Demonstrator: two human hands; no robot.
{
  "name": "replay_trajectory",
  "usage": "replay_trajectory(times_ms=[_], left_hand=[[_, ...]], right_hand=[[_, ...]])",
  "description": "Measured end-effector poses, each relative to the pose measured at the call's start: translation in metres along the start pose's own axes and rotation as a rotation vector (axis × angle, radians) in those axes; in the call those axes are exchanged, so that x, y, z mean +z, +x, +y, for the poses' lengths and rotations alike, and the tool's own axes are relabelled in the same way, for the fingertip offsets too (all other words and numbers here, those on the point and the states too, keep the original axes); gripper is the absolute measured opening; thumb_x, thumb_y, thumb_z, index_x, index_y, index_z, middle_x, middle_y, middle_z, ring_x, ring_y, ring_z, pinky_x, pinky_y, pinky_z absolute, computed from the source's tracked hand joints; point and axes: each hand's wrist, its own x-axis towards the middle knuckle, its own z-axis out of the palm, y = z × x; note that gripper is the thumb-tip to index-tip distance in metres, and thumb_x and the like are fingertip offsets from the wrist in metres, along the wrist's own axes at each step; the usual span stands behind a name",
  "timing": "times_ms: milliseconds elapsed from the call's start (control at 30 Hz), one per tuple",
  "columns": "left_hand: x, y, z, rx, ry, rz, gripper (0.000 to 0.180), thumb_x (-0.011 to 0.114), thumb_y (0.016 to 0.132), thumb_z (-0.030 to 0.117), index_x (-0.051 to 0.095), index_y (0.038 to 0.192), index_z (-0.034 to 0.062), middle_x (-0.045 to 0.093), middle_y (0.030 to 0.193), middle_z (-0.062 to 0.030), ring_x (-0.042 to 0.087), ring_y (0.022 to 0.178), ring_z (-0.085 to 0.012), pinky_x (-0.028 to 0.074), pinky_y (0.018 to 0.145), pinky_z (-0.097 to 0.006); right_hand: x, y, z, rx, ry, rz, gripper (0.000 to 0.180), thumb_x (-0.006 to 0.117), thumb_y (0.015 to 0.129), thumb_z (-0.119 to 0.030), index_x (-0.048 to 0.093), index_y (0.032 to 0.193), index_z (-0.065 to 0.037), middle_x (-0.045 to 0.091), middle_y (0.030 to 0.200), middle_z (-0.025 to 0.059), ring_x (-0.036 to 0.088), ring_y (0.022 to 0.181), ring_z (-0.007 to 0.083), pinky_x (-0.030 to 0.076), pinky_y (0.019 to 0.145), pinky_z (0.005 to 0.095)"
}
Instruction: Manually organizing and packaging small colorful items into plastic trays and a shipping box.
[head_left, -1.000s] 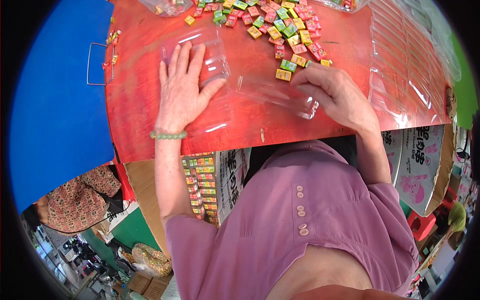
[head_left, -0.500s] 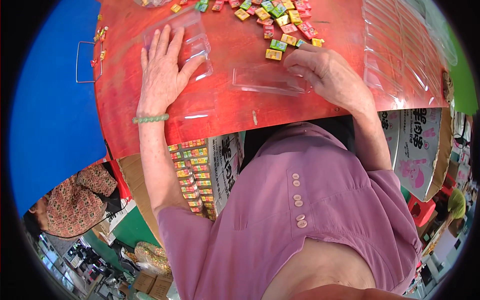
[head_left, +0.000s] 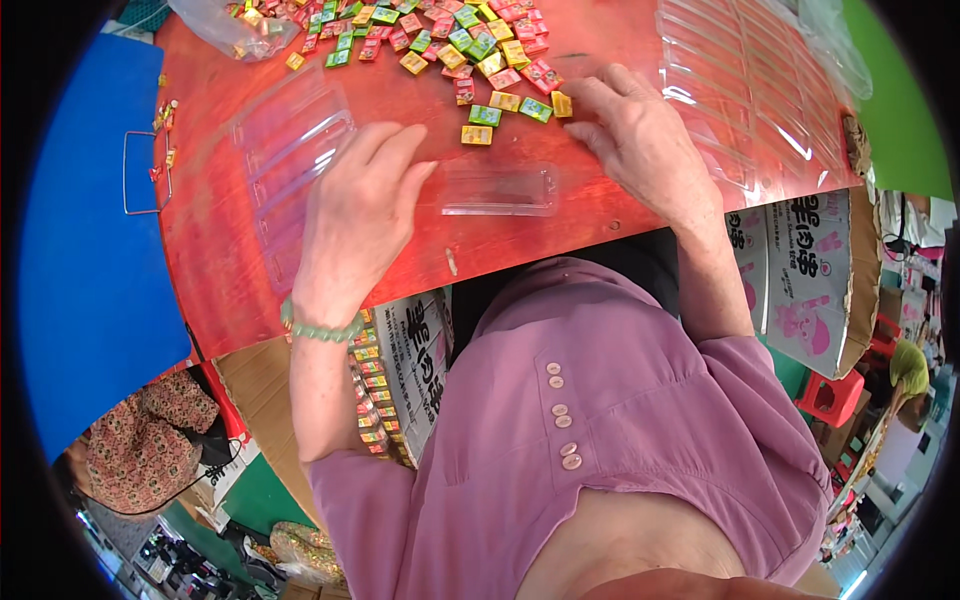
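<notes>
My left hand, with a green bead bracelet at the wrist, is raised over the table at the left. Its fingers are bent and the thumb stands apart, with nothing visible in them. Beside it lies a clear plastic tray with ribbed compartments. My right hand is open at the right, thumb and forefinger apart. Its fingertips are at a small yellow box on the edge of the pile; whether they touch it I cannot tell. Between my hands a small, shallow clear plastic tray lies on the table.
Small red, green and yellow boxes are heaped at the far side of the red table. A plastic bag lies far left. Ribbed clear trays stand at right. Cartons sit below the near edge.
My left hand has lifted off the clear tray at the left and come nearer, its fingers now bent. My right hand has left the small tray's end and opened beside the yellow box.
</notes>
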Motion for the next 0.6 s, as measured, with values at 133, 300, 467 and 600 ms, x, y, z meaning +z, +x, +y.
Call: replay_trajectory(times_ms=[133,300,467,600], left_hand=[[0.022,0.027,0.003,0.125,0.021,-0.056,0.024,0.07,0.082,0.008,0.062,0.103,-0.001,0.059,0.098,-0.0146,0.059,0.094,-0.0329,0.051,0.08,-0.042],[0.035,0.038,0.006,0.083,0.072,-0.158,0.031,0.071,0.082,0.008,0.061,0.109,-0.0032,0.058,0.106,-0.0157,0.057,0.101,-0.0344,0.048,0.086,-0.042],[0.042,0.04,0.011,0.092,-0.004,-0.091,0.025,0.073,0.08,0.012,0.06,0.097,-0.001,0.057,0.097,-0.0152,0.06,0.095,-0.0342,0.052,0.079,-0.044],[0.046,0.041,0.015,0.069,-0.066,-0.104,0.025,0.073,0.079,0.012,0.059,0.097,-0.0014,0.057,0.097,-0.0161,0.06,0.095,-0.0353,0.052,0.079,-0.044]], right_hand=[[0.001,0.004,-0.003,-0.011,0.066,-0.053,0.036,0.069,0.083,-0.008,0.061,0.118,-0.004,0.058,0.112,0.0143,0.061,0.098,0.0348,0.05,0.082,0.0427],[0.012,0.01,0.007,0.004,0.119,-0.061,0.035,0.068,0.084,-0.007,0.061,0.118,-0.004,0.059,0.108,0.0146,0.062,0.094,0.0352,0.051,0.081,0.0421],[0.007,0.006,0.003,0.013,0.201,-0.088,0.035,0.068,0.085,-0.008,0.061,0.119,-0.005,0.058,0.101,0.0145,0.064,0.088,0.0348,0.052,0.076,0.0415],[0.007,0.006,0.001,0.009,0.162,-0.123,0.035,0.068,0.085,-0.008,0.061,0.12,-0.009,0.057,0.098,0.0145,0.064,0.085,0.0343,0.052,0.072,0.043]])
